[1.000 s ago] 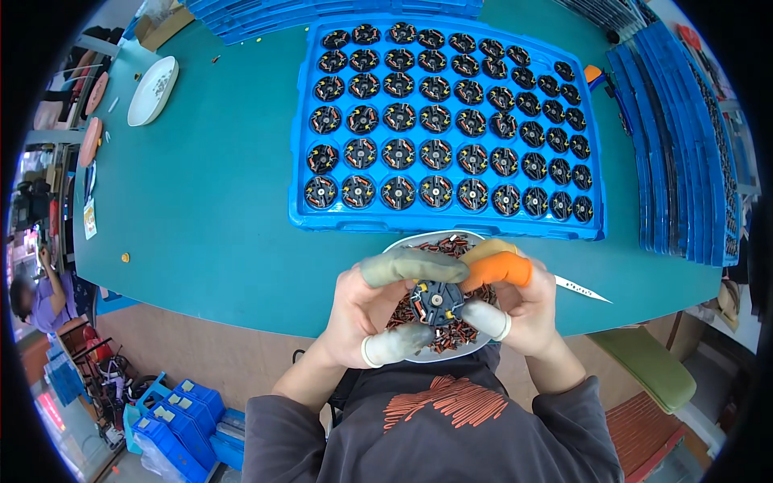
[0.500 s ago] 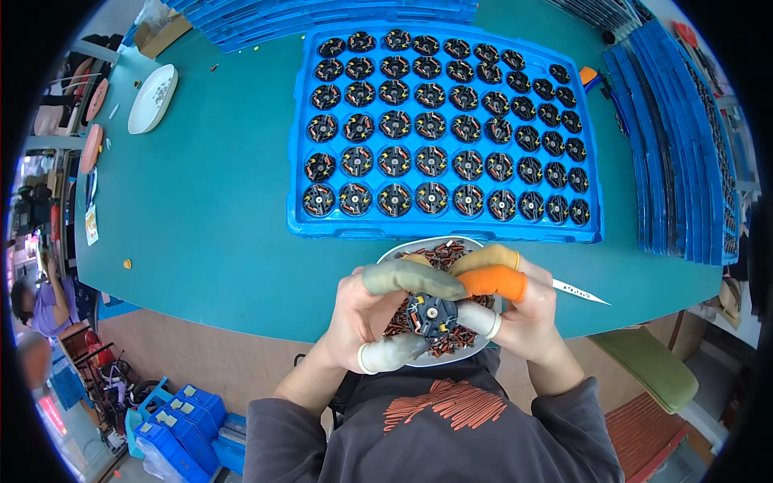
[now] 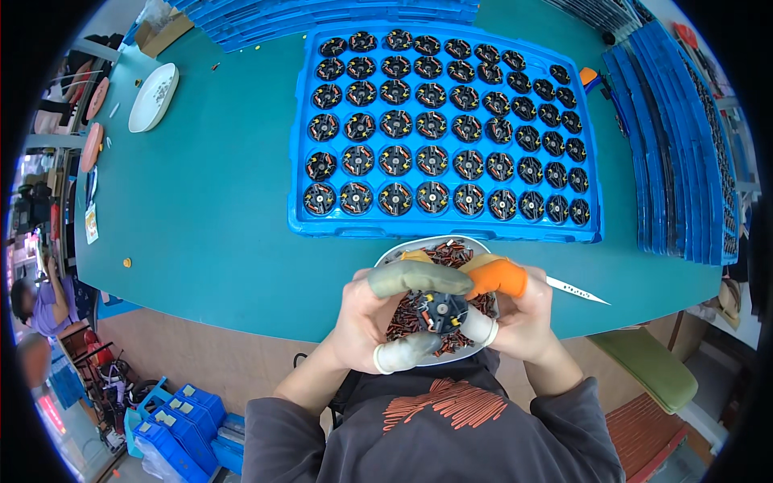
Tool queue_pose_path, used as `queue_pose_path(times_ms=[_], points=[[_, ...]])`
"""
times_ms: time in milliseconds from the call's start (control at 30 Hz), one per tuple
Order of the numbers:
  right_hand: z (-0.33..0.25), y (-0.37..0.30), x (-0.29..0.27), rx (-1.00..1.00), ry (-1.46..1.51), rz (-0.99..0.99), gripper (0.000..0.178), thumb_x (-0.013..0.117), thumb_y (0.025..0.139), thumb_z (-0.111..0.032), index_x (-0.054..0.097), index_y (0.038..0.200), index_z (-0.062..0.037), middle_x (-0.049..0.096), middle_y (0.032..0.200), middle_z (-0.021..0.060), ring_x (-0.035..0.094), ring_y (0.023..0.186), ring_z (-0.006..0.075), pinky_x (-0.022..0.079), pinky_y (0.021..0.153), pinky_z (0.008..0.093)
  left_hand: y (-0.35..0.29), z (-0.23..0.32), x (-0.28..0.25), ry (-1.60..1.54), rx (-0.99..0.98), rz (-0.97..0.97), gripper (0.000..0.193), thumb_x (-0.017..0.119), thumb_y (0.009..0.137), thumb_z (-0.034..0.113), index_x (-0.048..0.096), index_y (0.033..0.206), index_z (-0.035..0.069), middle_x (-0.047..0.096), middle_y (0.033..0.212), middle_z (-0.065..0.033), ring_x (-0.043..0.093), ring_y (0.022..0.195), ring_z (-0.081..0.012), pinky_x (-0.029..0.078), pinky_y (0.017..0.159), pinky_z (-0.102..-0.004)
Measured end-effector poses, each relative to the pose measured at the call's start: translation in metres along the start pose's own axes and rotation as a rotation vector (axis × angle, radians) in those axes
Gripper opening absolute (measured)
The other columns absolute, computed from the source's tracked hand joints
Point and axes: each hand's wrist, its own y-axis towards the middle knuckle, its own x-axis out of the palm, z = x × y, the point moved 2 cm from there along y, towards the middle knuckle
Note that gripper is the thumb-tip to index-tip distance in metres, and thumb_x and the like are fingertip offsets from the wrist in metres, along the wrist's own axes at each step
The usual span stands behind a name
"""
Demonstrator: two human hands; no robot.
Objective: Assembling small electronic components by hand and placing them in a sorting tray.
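Note:
A round black component [image 3: 442,311] with a pale metal centre and small coloured parts round its edge is held between my two hands. My left hand [image 3: 362,322] closes on its left side, a grey-covered thumb below and a grey-green-covered finger above. My right hand [image 3: 523,318] grips the right side, with a white-covered thumb against it and orange and yellow finger covers above. Both hands are over a white bowl [image 3: 384,257] full of small copper-coloured coil pieces [image 3: 456,341]. Fingers hide part of the component's rim and any small piece between them.
Beyond the bowl lies a blue tray [image 3: 386,229] with rows of similar round black components. Stacked blue trays [image 3: 672,137] stand at right, others [image 3: 338,20] at the far edge. A white dish [image 3: 138,121] sits far left, a white pointed strip [image 3: 576,290] near my right hand.
The component has moved slightly to the right and turned a little in my grip. My left hand has shifted right with it, while my right hand stays nearly in place.

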Motion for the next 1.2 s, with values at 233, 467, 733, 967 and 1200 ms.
queue_pose_path(times_ms=[233,467,733,967,1200], points=[[0.010,-0.007,-0.011,0.200,0.476,-0.011,0.008,0.053,0.075,0.001,0.052,0.083,0.0017,0.053,0.084,0.0092,0.055,0.071,0.0156,0.047,0.062,0.0262,0.002,-0.007,0.000,0.007,0.007,-0.111,0.050,0.061,0.069,0.005,0.045,0.115,-0.004,0.049,0.113,-0.0143,0.050,0.102,-0.0225,0.038,0.088,-0.0344],[0.011,-0.001,-0.011,0.147,0.784,-0.014,0.014,0.058,0.070,0.006,0.052,0.082,0.0022,0.053,0.084,0.0109,0.055,0.074,0.0165,0.049,0.065,0.0278,0.003,-0.009,-0.010,-0.097,0.037,-0.073,0.048,0.058,0.068,-0.002,0.041,0.113,-0.003,0.045,0.113,-0.0135,0.046,0.105,-0.0212,0.037,0.089,-0.0355],[0.014,-0.007,-0.013,0.175,0.597,0.098,0.024,0.066,0.064,0.008,0.053,0.083,0.0019,0.055,0.083,0.0090,0.056,0.077,0.0164,0.048,0.071,0.0294,0.007,-0.008,-0.006,-0.296,-0.041,-0.025,0.052,0.062,0.067,-0.004,0.042,0.115,-0.003,0.047,0.115,-0.0147,0.047,0.107,-0.0223,0.036,0.092,-0.0362],[0.003,-0.007,-0.022,0.111,0.304,0.092,0.022,0.068,0.064,0.004,0.060,0.084,0.0012,0.060,0.080,0.0087,0.059,0.069,0.0166,0.048,0.063,0.0269,0.008,-0.001,0.001,-0.188,-0.234,0.025,0.054,0.068,0.062,0.014,0.047,0.109,-0.004,0.050,0.110,-0.0131,0.044,0.109,-0.0226,0.035,0.091,-0.0338],[-0.021,0.015,-0.025,-0.379,-0.395,-0.002,0.023,0.070,0.058,-0.013,0.063,0.077,-0.0029,0.055,0.070,0.0060,0.053,0.058,0.0191,0.041,0.049,0.0277,0.009,-0.006,-0.004,-0.282,-0.134,-0.119,0.053,0.055,0.070,-0.005,0.039,0.120,-0.002,0.045,0.118,-0.0140,0.047,0.107,-0.0214,0.039,0.090,-0.0349]])
